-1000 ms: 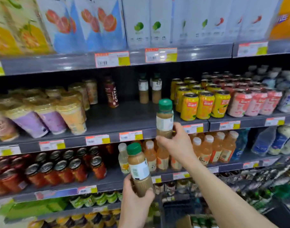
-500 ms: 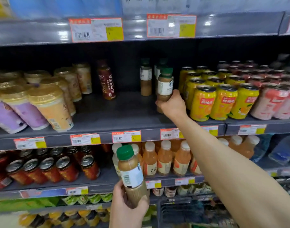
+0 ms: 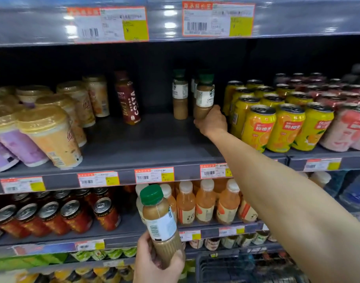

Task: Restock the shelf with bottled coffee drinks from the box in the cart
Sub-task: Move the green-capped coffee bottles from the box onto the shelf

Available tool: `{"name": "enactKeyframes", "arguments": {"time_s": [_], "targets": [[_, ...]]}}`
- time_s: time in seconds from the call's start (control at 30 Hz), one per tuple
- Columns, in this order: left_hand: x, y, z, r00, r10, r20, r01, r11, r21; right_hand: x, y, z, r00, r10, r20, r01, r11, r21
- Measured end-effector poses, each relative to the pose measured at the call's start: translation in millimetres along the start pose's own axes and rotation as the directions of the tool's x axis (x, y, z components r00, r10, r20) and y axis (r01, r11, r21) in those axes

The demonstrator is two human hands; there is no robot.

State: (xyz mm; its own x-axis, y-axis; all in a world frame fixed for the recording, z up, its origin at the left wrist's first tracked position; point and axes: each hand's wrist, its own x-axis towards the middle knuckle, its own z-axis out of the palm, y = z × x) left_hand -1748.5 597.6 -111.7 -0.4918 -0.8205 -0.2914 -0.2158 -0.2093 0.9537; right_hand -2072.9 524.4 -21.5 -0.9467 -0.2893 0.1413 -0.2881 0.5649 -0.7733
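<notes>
The right hand [image 3: 212, 121] reaches deep into the middle shelf [image 3: 146, 139], its bare forearm stretched straight and rising diagonally from the lower right corner, wrist level with the shelf surface. Its fingers are wrapped around the lower body of a green-capped coffee bottle [image 3: 205, 94], which stands upright near the back of the shelf, its base hidden behind the hand, so whether it rests on the shelf cannot be told. Just left of it stands another coffee bottle [image 3: 180, 94] of the same kind, with a third partly hidden between and behind them. The yellow cans [image 3: 258, 127] sit just beside the right hand on its right, and a dark Costa bottle [image 3: 127, 99] stands apart to the left, with lidded cups [image 3: 50, 135] further left, leaning in rows. The left hand [image 3: 156, 262] is held low and close to the body, palm turned inward, fingers and thumb closed around the bottom of a second coffee bottle [image 3: 159, 221], which tilts slightly left with its green cap up, in front of the lower shelf's orange juice bottles [image 3: 205, 203] and beside the red cans [image 3: 77, 215]. At the bottom right, the dark wire mesh of the cart [image 3: 236, 268] shows; the box is not visible in it.
</notes>
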Motion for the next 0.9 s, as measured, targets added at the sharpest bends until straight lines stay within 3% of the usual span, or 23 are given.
{"name": "enactKeyframes", "arguments": {"time_s": [0.9], "targets": [[14.8,-10.2,-5.2,0.993,0.122,0.002,-0.122,0.991,0.06,15.9,-3.8,5.0,0.997,0.042,0.07,-0.046,0.997,0.06]]}}
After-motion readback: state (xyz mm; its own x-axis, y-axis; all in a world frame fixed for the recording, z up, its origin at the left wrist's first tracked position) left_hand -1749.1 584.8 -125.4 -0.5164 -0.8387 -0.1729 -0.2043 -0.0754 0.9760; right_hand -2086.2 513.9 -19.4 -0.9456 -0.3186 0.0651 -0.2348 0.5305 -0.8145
